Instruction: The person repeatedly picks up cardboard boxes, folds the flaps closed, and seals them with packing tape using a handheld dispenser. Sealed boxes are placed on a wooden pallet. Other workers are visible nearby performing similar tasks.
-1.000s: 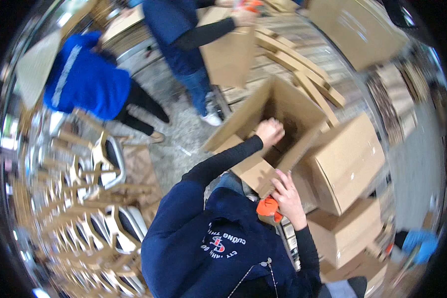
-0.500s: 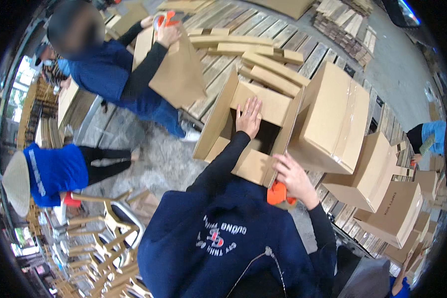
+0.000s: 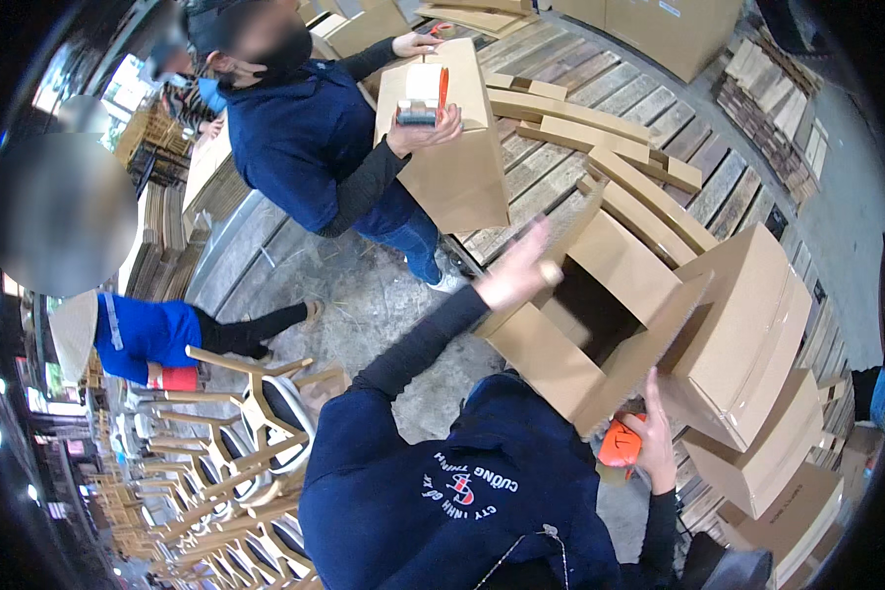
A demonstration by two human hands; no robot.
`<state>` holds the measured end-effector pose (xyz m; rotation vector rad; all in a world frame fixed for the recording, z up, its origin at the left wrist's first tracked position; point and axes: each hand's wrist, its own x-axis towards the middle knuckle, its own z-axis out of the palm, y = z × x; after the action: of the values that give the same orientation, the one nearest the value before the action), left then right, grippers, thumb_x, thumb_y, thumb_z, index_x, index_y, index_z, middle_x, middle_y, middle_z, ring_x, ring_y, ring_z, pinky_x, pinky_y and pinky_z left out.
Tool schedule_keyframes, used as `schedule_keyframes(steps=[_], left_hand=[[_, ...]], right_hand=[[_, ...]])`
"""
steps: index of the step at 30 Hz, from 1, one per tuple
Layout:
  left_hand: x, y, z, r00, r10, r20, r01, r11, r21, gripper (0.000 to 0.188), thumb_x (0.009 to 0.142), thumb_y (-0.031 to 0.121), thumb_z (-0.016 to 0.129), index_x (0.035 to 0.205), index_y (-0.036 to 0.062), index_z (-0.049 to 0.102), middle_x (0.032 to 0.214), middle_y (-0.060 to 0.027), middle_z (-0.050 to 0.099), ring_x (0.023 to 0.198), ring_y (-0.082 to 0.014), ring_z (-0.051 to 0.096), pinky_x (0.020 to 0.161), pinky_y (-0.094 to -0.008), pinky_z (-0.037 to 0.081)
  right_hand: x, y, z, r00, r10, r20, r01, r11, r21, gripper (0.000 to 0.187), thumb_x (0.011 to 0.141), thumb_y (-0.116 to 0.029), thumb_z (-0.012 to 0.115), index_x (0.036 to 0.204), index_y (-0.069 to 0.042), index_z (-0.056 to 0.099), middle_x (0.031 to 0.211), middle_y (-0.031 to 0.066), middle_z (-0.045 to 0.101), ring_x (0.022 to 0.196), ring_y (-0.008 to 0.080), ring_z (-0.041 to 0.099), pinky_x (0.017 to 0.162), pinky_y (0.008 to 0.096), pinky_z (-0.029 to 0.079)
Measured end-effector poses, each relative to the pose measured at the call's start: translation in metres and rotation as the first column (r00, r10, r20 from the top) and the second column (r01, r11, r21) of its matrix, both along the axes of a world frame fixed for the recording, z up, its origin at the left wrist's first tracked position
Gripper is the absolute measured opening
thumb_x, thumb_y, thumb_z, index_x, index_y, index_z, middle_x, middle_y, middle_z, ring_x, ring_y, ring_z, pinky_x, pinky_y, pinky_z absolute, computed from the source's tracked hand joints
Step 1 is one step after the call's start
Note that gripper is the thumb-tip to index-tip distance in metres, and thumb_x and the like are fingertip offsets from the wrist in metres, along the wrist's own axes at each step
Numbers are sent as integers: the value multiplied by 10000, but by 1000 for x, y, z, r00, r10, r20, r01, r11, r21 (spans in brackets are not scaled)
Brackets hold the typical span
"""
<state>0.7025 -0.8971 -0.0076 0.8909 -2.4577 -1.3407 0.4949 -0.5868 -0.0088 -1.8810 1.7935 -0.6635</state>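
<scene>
On the wooden pallet floor (image 3: 560, 157), against a sealed carton (image 3: 747, 334), an open cardboard box (image 3: 600, 324) is tipping mouth-up. Left hand (image 3: 516, 270) is lying flat, fingers spread, on its upper flap — apparently folding it. Right hand (image 3: 649, 442) is steadying the lower corner while clasping an orange tape dispenser (image 3: 619, 444) — grip partly hidden.

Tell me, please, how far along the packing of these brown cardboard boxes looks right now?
Done: several closed brown cardboard boxes are stacked at the right. In hand: the left hand lifts a flap of the open brown cardboard box, while the right hand holds an orange tape dispenser beneath it. Left: this box's flaps stand open and untaped.
</scene>
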Motion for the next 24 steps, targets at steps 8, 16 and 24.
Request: schedule_keyframes(steps=[8,16,24], left_hand=[[-55,108,-117,855,248,-455,-55,917,396,643,983,381,348,1508,114,89,1570,-120,118,1445,-250,136,1129,-522,129],[33,0,-15,761,250,-599,-234,966,107,296,930,204,554,1098,-31,622,1038,-136,668,984,-225,625,913,-362,465],[60,-94,-52,781,624,32,-588,716,376,581,990,442,347,1360,-1,408,1393,-135,442,1301,-239,385,1101,-366,247]], right_hand=[[19,-33,-6,995,87,-43,-86,996,27,268,453,-65,712,696,25,644,1451,253,335,1345,378,345,1143,465,263],[7,-38,-36,984,-30,-176,49,994,101,251,566,-91,694,778,28,632,1289,208,527,1284,386,428,1060,461,372],[-22,-55,-18,745,-244,620,215,969,123,203,516,-75,769,637,-8,621,1411,253,417,1311,361,428,1014,459,412]])
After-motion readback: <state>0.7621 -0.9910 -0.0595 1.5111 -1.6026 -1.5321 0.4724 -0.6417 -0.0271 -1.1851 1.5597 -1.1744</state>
